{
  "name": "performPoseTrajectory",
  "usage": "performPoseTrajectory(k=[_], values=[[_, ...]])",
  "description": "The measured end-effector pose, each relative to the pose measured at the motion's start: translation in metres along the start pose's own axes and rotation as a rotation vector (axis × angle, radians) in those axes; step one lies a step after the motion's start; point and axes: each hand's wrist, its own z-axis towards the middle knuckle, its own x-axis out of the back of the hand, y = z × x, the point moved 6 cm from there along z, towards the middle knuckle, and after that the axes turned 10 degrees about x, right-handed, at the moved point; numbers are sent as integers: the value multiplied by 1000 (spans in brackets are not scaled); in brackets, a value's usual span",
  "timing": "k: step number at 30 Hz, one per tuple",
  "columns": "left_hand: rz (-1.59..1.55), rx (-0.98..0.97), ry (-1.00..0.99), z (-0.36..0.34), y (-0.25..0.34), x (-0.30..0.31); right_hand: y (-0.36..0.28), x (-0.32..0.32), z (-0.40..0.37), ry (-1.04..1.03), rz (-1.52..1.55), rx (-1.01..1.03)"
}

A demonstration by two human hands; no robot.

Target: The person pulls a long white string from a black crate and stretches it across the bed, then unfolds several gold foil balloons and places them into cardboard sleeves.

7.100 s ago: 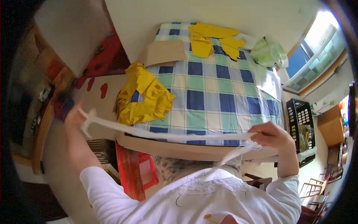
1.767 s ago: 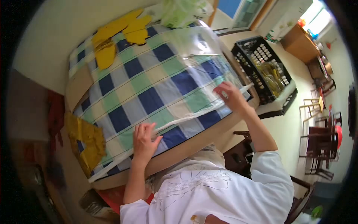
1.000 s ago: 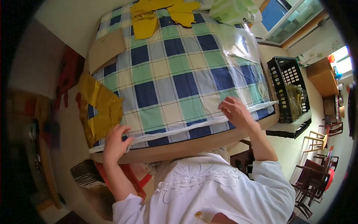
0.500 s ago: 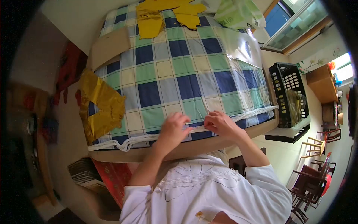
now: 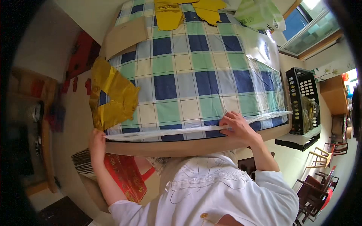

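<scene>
A bundle of thin white strings [image 5: 162, 133] stretches along the near edge of the checked bed cover [image 5: 181, 90]. My left hand [image 5: 98, 145] is at the bundle's left end, closed on it at the bed corner. Around the middle of the bundle, my right hand [image 5: 236, 127] pinches the strings with bent fingers; the fingertips are partly hidden. From there the strings run on to the right corner of the bed. Just above my left hand lies a shiny gold sheet [image 5: 115, 94] with an irregular outline.
Brown cardboard [image 5: 126, 35] lies at the back left, near yellow cut sheets [image 5: 168, 19]. A green and white bag [image 5: 260, 15] and clear plastic [image 5: 262, 49] are at the back right. A black crate [image 5: 296, 101] stands right of the bed, a red box [image 5: 126, 177] below its left side.
My left hand has moved from the middle to the left end of the strings. The slack, wavy left part is now drawn straight. My right hand stays near the middle.
</scene>
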Motion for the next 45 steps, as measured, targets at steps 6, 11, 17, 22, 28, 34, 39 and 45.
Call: performPoseTrajectory(k=[6, 11, 17, 22, 28, 34, 39, 45], values=[[132, 228, -24, 13, -33, 23, -2, 0, -2, 25, 29, -1], [-248, 78, 204, -18, 67, 40, -1, 9, -9, 60, 102, -65], [-527, -539, -193, -43, 217, -17, -11, 15, -7, 30, 86, 37], [-408, -704, -269, -48, 244, -35, -10, 12, -9, 33, 47, 67], [-533, -550, -429, -39, 251, -36, -25, 14, 19, 213, 151, -20], [-873, -579, -395, -39, 278, -15, -47, -29, 89, 391, 490, 50], [-688, -825, 53, -51, 291, 8, -28, -65, 118, 152, 785, 20], [-1012, -566, 117, -16, 251, 7, -31, -74, 123, -21, 1125, -46]])
